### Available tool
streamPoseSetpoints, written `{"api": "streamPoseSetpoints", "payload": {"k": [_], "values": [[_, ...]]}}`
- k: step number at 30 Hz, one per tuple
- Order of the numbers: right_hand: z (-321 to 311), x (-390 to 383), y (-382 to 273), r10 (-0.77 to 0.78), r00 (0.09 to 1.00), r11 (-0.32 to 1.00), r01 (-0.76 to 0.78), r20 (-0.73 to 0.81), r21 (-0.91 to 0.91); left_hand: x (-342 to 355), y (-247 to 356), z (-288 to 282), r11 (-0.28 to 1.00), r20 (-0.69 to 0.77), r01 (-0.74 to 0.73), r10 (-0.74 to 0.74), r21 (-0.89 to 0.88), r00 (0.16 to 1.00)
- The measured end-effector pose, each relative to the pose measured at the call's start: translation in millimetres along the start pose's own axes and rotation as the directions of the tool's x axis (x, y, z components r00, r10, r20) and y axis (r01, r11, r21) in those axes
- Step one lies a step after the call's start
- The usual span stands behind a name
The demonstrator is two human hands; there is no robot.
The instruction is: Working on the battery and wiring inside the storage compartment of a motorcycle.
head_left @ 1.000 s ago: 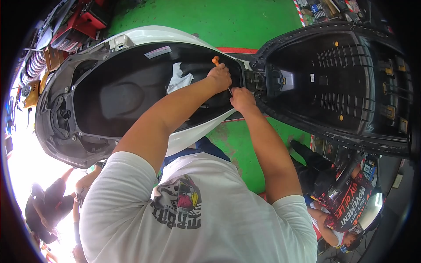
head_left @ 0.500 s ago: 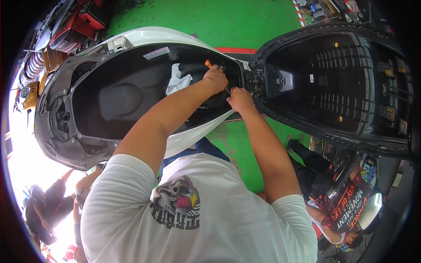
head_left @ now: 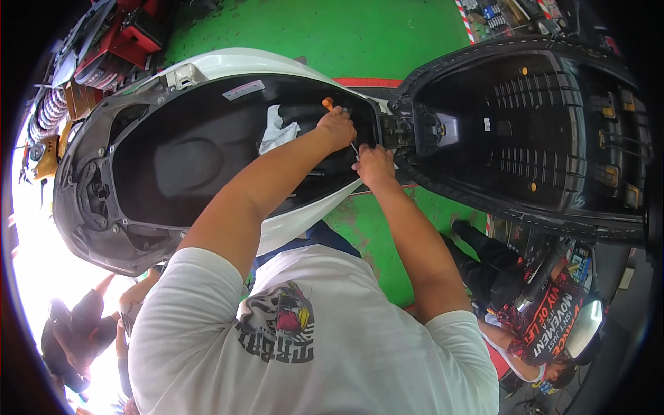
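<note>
My left hand (head_left: 337, 129) is closed around a screwdriver with an orange handle (head_left: 328, 104), over the rear end of a scooter's black storage compartment (head_left: 189, 166). The handle's end sticks out beyond my fingers. From under that hand the thin metal shaft (head_left: 355, 148) slants toward my right hand (head_left: 375, 166). The right fingers are curled together by the shaft's lower end, at the compartment's near rim. What they pinch is hidden. A crumpled white cloth (head_left: 277, 131) lies in the compartment, left of my left hand. Beside my left forearm is a small dark rod-like piece (head_left: 316, 173).
The scooter's raised seat (head_left: 526, 131) lies flipped over to the right on its hinge (head_left: 398, 131). White body panels (head_left: 256, 59) edge the compartment. Other people are at the lower right (head_left: 532, 325) and lower left (head_left: 76, 332). Red equipment (head_left: 114, 52) stands at the upper left.
Both hands have shifted slightly left in the picture, and the right fingers look a little more spread over the rim. The left hand still grips the screwdriver. The view has moved slightly.
</note>
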State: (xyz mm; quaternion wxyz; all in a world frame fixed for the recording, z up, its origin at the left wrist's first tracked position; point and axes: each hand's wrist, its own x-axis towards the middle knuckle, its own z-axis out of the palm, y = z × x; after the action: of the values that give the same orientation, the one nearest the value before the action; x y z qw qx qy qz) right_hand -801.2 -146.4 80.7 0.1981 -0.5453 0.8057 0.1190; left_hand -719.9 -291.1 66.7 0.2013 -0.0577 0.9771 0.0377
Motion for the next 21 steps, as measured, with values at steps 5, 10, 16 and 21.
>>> {"api": "streamPoseSetpoints", "payload": {"k": [5, 10, 16, 21], "values": [[8, -4, 16, 0.039, 0.998, 0.996, -0.035, -0.057, 0.085, 15, 15, -13, 0.995, -0.013, -0.069, 0.07, 0.066, 0.997], [48, 7, 19, -0.037, 0.985, 0.986, 0.064, -0.17, 0.151, 13, 13, 32, 0.985, -0.146, -0.134, 0.117, -0.111, 0.982], [28, -12, 9, 0.072, 0.983, 0.988, -0.047, -0.168, 0.145, -10, 31, 18, 0.982, -0.003, -0.024, 0.024, -0.187, 1.0], [13, -9, -1, -0.044, 0.985, 0.999, 0.039, -0.169, -0.034, -14, 25, 63, 0.839, 0.078, 0.081, -0.047, -0.538, 0.996]]}}
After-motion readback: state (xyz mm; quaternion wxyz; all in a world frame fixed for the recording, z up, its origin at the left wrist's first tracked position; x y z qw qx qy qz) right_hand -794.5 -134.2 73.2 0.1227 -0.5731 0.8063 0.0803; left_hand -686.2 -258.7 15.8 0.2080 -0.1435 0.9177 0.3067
